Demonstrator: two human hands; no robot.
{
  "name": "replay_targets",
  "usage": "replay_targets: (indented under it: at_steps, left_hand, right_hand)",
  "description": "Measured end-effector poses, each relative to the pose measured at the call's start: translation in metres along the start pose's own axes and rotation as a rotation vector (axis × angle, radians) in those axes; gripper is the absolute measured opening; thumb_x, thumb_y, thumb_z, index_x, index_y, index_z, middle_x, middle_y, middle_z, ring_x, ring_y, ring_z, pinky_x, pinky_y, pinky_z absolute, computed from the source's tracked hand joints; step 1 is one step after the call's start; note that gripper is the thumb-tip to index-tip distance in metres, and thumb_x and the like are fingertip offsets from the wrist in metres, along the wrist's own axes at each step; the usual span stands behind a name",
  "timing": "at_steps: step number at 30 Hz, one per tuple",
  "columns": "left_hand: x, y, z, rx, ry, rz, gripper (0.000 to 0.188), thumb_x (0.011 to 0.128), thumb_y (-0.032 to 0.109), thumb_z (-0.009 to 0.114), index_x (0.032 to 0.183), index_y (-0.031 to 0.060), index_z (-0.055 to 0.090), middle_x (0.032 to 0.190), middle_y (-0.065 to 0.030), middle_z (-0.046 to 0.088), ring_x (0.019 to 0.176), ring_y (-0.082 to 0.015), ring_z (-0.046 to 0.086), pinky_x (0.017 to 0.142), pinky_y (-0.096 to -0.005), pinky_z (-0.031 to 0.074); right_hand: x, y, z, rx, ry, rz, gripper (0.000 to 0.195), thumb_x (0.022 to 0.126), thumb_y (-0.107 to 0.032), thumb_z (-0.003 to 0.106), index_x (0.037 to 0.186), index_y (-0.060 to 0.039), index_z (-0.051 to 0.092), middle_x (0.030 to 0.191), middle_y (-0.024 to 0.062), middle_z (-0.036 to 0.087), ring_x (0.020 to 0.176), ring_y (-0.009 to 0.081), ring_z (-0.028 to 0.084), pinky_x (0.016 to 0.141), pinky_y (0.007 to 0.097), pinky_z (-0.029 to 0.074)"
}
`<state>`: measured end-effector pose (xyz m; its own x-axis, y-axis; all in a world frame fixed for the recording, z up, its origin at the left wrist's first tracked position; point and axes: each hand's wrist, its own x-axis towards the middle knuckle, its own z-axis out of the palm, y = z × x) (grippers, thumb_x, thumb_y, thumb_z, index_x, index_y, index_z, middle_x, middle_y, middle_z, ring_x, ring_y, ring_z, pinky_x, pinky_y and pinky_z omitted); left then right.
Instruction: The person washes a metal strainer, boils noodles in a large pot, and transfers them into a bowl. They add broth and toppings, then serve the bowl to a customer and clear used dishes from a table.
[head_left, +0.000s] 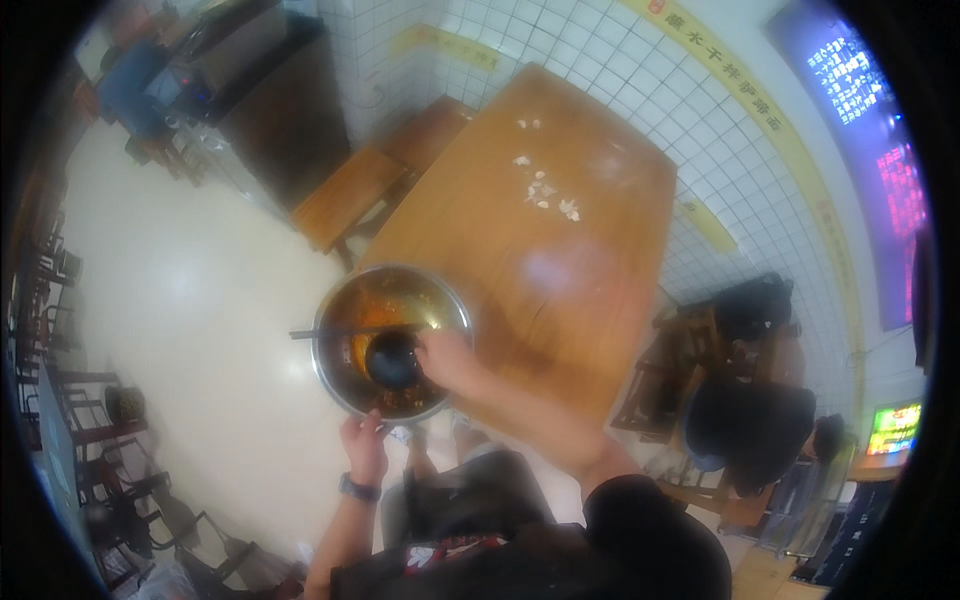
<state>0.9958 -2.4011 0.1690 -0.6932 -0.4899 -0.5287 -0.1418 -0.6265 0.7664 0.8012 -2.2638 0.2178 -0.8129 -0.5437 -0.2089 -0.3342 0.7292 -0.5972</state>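
Note:
A large stainless-steel mixing bowl (379, 288), its inside coated with reddish-orange oily residue, is at the left corner of the wooden table. My left hand (364, 442) grips the bowl's near rim. Inside it is a small dark round bowl (393, 361), tilted so that its black interior or base shows. My right hand (448, 361) reaches in over the right rim, with its fingers on the dark bowl's edge. A pair of chopsticks (301, 335) lies across the steel bowl, with the tips past the left rim and the other end near my right fingers.
Several white scraps (541, 193) lie scattered on the wooden table (480, 225). Two wooden stools (351, 195) stand beyond its left side, against a tiled wall (675, 97). A person in dark clothing (750, 427) sits at right. Another person in blue (135, 86) is far left.

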Motion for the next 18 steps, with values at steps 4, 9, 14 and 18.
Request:
replay_targets:
  at_steps: [4, 9, 14, 18]
  left_hand:
    - [0.018, -0.017, 0.0, 0.011, 0.002, -0.021, 0.003, 0.089, 0.003, 0.06, 0.09, 0.0005, 0.059, 0.089, -0.0078, 0.062, 0.082, -0.0173, 0.061, 0.071, -0.032, 0.054]
    - [0.008, -0.019, 0.013, 0.062, 0.115, -0.004, 0.004, 0.087, 0.004, 0.061, 0.086, 0.0035, 0.058, 0.085, -0.0049, 0.061, 0.079, -0.0151, 0.058, 0.067, -0.0293, 0.051]
    - [0.003, -0.023, 0.036, 0.21, 0.161, -0.003, 0.011, 0.087, 0.011, 0.06, 0.093, 0.0014, 0.061, 0.087, -0.0043, 0.062, 0.076, -0.0119, 0.056, 0.062, -0.0244, 0.044]
    - [-0.012, -0.021, 0.042, 0.412, 0.271, -0.058, 0.014, 0.094, 0.016, 0.055, 0.083, 0.0081, 0.052, 0.085, -0.0028, 0.052, 0.079, -0.0124, 0.049, 0.066, -0.0304, 0.042]
  right_hand:
    - [0.027, 0.062, -0.05, -0.14, 0.261, -0.211, 0.029, 0.089, -0.03, 0.057, 0.091, -0.0031, 0.066, 0.094, 0.0197, 0.066, 0.087, 0.0372, 0.064, 0.079, 0.0461, 0.051]
    - [0.126, 0.24, -0.167, -0.48, 0.369, 0.337, 0.034, 0.093, -0.034, 0.052, 0.097, -0.0047, 0.067, 0.101, 0.0161, 0.066, 0.091, 0.0327, 0.063, 0.079, 0.0467, 0.05]
    - [0.211, 0.373, -0.158, -0.655, 0.424, 0.212, 0.028, 0.089, -0.027, 0.054, 0.105, -0.0074, 0.065, 0.111, 0.0123, 0.062, 0.105, 0.0293, 0.059, 0.09, 0.0437, 0.047]
    - [0.225, 0.38, -0.17, -0.724, 0.362, 0.259, 0.026, 0.087, -0.026, 0.056, 0.105, -0.0097, 0.065, 0.109, 0.0105, 0.062, 0.107, 0.0262, 0.059, 0.094, 0.0415, 0.045]
